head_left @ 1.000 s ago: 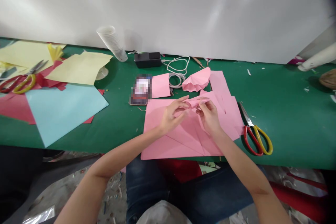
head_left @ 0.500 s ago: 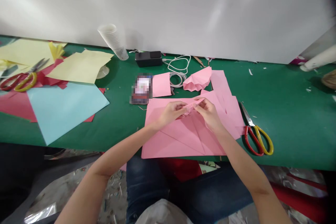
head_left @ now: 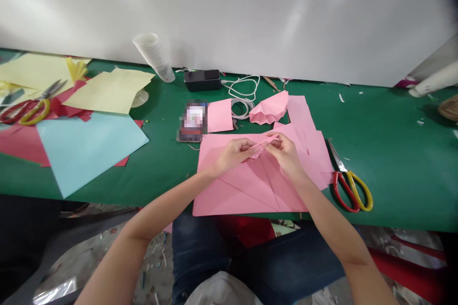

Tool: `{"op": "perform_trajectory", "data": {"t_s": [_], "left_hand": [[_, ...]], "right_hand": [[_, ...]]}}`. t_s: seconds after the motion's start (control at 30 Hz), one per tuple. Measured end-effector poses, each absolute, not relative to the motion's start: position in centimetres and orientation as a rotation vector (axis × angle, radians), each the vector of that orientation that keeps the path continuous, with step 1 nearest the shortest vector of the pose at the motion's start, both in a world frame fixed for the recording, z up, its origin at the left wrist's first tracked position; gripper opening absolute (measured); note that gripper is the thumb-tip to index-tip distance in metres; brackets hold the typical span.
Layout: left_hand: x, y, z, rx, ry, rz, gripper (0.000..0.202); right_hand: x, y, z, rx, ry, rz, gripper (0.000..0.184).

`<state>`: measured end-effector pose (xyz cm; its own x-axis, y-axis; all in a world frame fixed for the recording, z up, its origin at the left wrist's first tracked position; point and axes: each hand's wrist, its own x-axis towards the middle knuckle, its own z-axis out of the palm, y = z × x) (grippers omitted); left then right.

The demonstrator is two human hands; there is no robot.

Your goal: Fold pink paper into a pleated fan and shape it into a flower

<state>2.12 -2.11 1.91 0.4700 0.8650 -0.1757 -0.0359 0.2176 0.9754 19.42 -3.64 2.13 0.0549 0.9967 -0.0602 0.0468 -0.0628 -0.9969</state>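
Observation:
Between my two hands is a folded piece of pink paper (head_left: pixel 258 149), creased into narrow pleats. My left hand (head_left: pixel 234 153) pinches its left end, while the fingers and thumb of my right hand (head_left: pixel 283 150) close on its right end. Part of the piece is hidden behind the fingers. Under both hands lies a stack of pink paper sheets (head_left: pixel 229 195) with diagonal crease lines on top. Just beyond the stack sits another pleated pink paper piece (head_left: pixel 270 109), fanned at its lower edge. A small pink paper square (head_left: pixel 220 116) is to its left.
Scissors (head_left: pixel 345 171) with one red and one yellow handle lie right of the stack. A phone (head_left: pixel 193 121), a black box (head_left: pixel 202 80), a white cable (head_left: pixel 243 107) and stacked paper cups (head_left: pixel 153 56) stand behind. Blue paper (head_left: pixel 89 145) and more scissors (head_left: pixel 36 105) are leftward.
Both hands stay in nearly the same place. The pleated paper between the fingers has shifted slightly, and its folds show a little more openly.

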Motion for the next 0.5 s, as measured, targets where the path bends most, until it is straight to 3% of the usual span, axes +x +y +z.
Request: {"op": "perform_trajectory", "data": {"t_s": [0.5], "left_hand": [[1.91,-2.15,2.54,1.324,0.933,0.68,0.035]], "right_hand": [[19.07,-3.98,2.96,-1.288,-1.082,1.117,0.038]]}}
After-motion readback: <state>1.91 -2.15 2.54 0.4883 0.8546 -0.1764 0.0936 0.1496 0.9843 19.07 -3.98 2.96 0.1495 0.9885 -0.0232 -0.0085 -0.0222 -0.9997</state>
